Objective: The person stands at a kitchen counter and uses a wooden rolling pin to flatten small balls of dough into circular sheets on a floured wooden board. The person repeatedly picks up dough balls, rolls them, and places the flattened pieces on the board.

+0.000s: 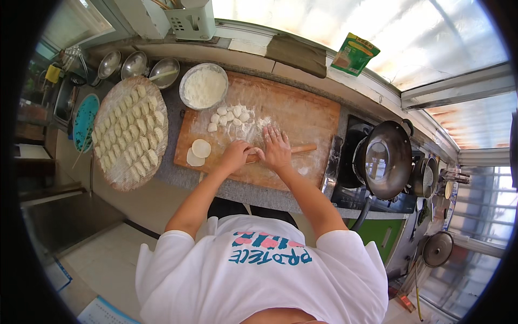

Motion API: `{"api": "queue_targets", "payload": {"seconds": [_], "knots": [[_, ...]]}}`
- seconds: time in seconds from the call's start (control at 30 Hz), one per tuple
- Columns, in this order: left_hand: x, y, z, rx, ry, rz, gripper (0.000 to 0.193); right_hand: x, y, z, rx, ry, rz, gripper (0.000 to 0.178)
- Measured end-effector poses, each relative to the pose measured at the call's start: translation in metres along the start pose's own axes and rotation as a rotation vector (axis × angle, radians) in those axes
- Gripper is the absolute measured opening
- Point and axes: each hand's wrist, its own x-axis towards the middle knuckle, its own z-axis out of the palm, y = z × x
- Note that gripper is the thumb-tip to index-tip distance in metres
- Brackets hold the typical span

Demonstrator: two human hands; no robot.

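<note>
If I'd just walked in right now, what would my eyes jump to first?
Probably the dumplings lined up on the big round tray, left of the wooden board. Next, the right hand spread over a rolling pin near the board's middle, the left hand beside it and dough balls beyond. Then the dark wok on the right.

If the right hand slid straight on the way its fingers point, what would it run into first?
Most likely the loose flour on the board, just ahead of the right hand; whether the fingers would touch it or pass just above is unclear from this view.
</note>
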Motion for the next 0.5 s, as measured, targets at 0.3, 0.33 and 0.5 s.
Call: {"api": "queue_targets", "payload": {"seconds": [0.3, 0.33, 0.5], "knots": [[-0.009, -0.008, 0.009, 0.112, -0.016, 0.209, 0.015, -0.063, 0.004, 0.004, 0.024, -0.049, -0.105, 0.082], [-0.006, -0.01, 0.008, 0.112, -0.015, 0.167, 0.014, -0.04, 0.007, 0.006, 0.024, -0.039, -0.101, 0.083], [0.003, 0.004, -0.004, 0.116, -0.087, -0.012, 0.011, -0.012, 0.009, 0.004, -0.009, -0.014, -0.068, 0.083]]}}
